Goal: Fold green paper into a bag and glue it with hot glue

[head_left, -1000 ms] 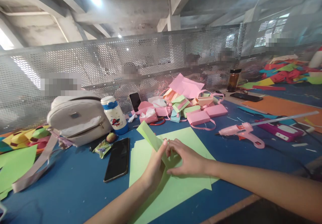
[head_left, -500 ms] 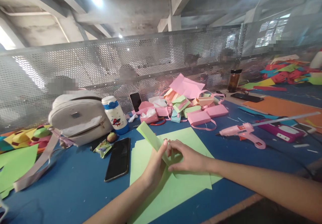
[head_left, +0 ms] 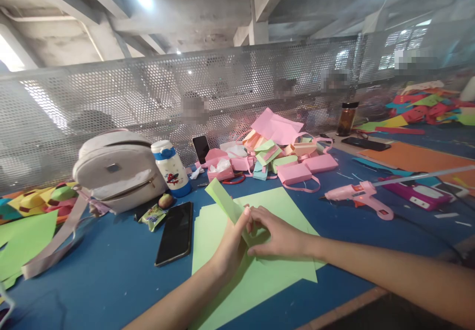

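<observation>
No lettering, number or sign can be read.

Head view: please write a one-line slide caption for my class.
Left hand grips a green paper strip over green sheets, right hand close beside it.

with the left hand tilted upward, thumb raised, the right hand holds its fingers curled just beside that thumb.

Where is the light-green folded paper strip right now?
In the head view, the strip is just below centre, held in the left hand beside the right hand, over flat light-green paper sheets.
</observation>
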Demonstrator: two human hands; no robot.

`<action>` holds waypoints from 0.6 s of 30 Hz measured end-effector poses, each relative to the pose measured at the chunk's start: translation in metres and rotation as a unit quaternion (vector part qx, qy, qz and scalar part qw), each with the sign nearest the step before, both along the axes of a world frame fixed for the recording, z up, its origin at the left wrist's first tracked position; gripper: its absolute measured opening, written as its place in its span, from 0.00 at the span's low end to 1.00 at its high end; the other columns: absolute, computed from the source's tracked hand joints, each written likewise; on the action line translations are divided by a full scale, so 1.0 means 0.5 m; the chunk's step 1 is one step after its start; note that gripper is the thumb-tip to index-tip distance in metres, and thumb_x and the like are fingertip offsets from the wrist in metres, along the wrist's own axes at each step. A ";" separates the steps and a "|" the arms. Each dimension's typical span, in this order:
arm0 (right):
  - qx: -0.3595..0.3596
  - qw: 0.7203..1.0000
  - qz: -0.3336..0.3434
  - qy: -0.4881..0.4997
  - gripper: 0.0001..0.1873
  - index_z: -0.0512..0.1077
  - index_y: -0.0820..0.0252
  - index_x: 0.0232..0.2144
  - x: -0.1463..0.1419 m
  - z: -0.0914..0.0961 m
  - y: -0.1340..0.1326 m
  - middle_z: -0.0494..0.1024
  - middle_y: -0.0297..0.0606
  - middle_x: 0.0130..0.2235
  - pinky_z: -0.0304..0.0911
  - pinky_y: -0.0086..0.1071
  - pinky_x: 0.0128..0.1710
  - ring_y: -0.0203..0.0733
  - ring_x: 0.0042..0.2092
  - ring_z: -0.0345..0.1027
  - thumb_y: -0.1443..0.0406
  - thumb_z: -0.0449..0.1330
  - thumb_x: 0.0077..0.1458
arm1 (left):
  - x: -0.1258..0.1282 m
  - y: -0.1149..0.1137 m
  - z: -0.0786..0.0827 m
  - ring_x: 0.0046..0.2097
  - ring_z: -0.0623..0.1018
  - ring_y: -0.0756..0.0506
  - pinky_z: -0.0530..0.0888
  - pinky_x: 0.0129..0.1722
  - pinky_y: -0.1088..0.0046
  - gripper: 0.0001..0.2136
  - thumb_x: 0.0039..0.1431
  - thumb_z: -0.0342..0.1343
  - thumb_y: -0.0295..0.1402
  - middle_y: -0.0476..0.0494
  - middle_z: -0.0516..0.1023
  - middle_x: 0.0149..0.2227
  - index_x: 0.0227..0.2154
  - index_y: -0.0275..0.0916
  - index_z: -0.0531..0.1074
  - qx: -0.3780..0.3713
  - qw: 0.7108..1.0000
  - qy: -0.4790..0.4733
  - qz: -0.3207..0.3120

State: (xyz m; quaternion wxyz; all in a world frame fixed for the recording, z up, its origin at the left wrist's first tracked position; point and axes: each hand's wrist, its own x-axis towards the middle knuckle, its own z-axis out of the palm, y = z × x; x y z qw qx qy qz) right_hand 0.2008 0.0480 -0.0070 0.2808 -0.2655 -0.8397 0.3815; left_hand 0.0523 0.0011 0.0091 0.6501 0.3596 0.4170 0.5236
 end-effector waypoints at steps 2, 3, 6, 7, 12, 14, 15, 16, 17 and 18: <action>-0.003 1.000 0.002 0.001 0.21 0.67 0.57 0.37 0.000 0.000 -0.001 0.67 0.35 0.40 0.62 0.37 0.43 0.44 0.43 0.61 0.57 0.71 0.47 | 0.001 -0.001 0.002 0.52 0.75 0.36 0.71 0.48 0.65 0.24 0.49 0.66 0.52 0.42 0.77 0.41 0.43 0.41 0.73 -0.011 1.000 -0.012 -0.006; -0.006 1.000 0.003 0.002 0.20 0.67 0.57 0.38 0.001 0.000 -0.001 0.68 0.35 0.40 0.62 0.37 0.43 0.43 0.43 0.61 0.57 0.71 0.48 | 0.001 -0.001 0.003 0.52 0.74 0.36 0.71 0.48 0.65 0.25 0.49 0.66 0.52 0.42 0.77 0.41 0.44 0.41 0.72 -0.015 1.000 -0.018 -0.008; -0.013 1.000 0.004 0.008 0.20 0.68 0.57 0.39 0.002 0.000 0.000 0.68 0.35 0.40 0.62 0.36 0.44 0.43 0.43 0.61 0.57 0.70 0.49 | 0.003 0.000 0.005 0.52 0.75 0.35 0.71 0.49 0.64 0.26 0.48 0.67 0.52 0.42 0.77 0.42 0.44 0.41 0.72 -0.012 1.000 -0.026 -0.010; -0.015 1.000 0.005 0.010 0.20 0.68 0.57 0.40 0.003 0.000 0.001 0.68 0.35 0.40 0.62 0.36 0.44 0.43 0.43 0.61 0.57 0.70 0.49 | 0.003 0.001 0.006 0.51 0.75 0.35 0.71 0.48 0.64 0.26 0.48 0.67 0.52 0.41 0.77 0.42 0.44 0.41 0.72 -0.009 1.000 -0.024 -0.010; -0.026 1.000 0.008 0.011 0.20 0.68 0.57 0.40 0.004 -0.004 0.007 0.68 0.35 0.40 0.62 0.35 0.42 0.43 0.43 0.62 0.57 0.70 0.48 | 0.003 0.000 0.002 0.49 0.76 0.36 0.72 0.45 0.65 0.25 0.49 0.66 0.54 0.41 0.77 0.41 0.42 0.40 0.73 -0.007 1.000 -0.008 -0.005; -0.029 1.000 0.007 0.009 0.20 0.68 0.56 0.39 0.004 -0.005 0.009 0.68 0.35 0.40 0.62 0.35 0.42 0.43 0.43 0.62 0.58 0.71 0.47 | 0.002 0.000 -0.001 0.49 0.76 0.36 0.73 0.44 0.65 0.25 0.50 0.65 0.54 0.41 0.77 0.41 0.43 0.40 0.73 -0.008 1.000 -0.009 -0.009; -0.028 1.000 0.008 0.009 0.20 0.68 0.56 0.39 0.004 -0.006 0.009 0.68 0.34 0.40 0.62 0.35 0.42 0.43 0.43 0.63 0.58 0.71 0.47 | 0.002 0.000 -0.002 0.49 0.76 0.36 0.73 0.43 0.65 0.25 0.51 0.64 0.53 0.41 0.77 0.42 0.44 0.40 0.72 -0.008 1.000 -0.011 -0.013; -0.025 1.000 0.009 0.010 0.18 0.69 0.57 0.39 0.004 -0.005 0.009 0.68 0.35 0.39 0.63 0.35 0.42 0.43 0.43 0.63 0.60 0.70 0.48 | 0.001 0.000 -0.003 0.49 0.76 0.36 0.74 0.43 0.66 0.25 0.51 0.64 0.53 0.41 0.77 0.42 0.45 0.40 0.72 -0.008 1.000 -0.014 -0.016; -0.019 1.000 0.009 0.011 0.16 0.69 0.57 0.38 0.004 -0.005 0.008 0.69 0.35 0.40 0.63 0.35 0.42 0.43 0.43 0.63 0.62 0.68 0.48 | 0.001 0.000 -0.003 0.50 0.76 0.36 0.74 0.43 0.66 0.26 0.51 0.64 0.53 0.41 0.77 0.43 0.46 0.41 0.72 -0.009 1.000 -0.018 -0.018; -0.010 1.000 0.007 0.015 0.14 0.69 0.57 0.39 0.005 -0.005 0.007 0.69 0.36 0.40 0.63 0.35 0.42 0.43 0.43 0.63 0.64 0.66 0.49 | 0.001 0.000 -0.003 0.50 0.76 0.35 0.74 0.43 0.65 0.27 0.50 0.65 0.53 0.41 0.77 0.43 0.47 0.41 0.71 -0.008 1.000 -0.022 -0.020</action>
